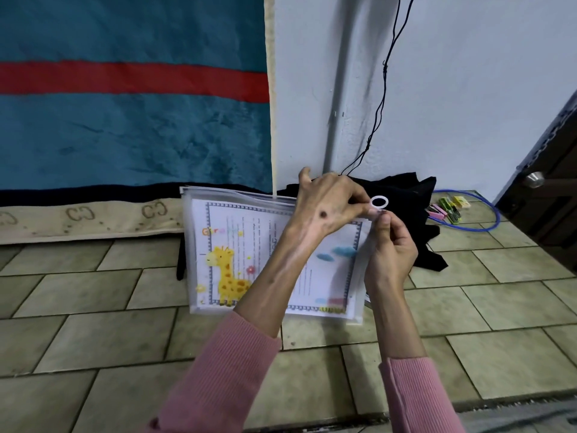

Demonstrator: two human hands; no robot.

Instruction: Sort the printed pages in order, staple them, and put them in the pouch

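A translucent zip pouch is held up above the tiled floor, with the printed pages inside it; a yellow giraffe drawing and a grey border show through. My left hand grips the pouch's top right edge. My right hand pinches the top right corner just under the white ring pull of the zipper. The zip strip runs along the top edge of the pouch.
A black cloth lies on the floor behind the pouch. Several coloured staplers or clips sit inside a blue cable loop at the back right. A teal and red blanket hangs at the left; a dark door stands at the right.
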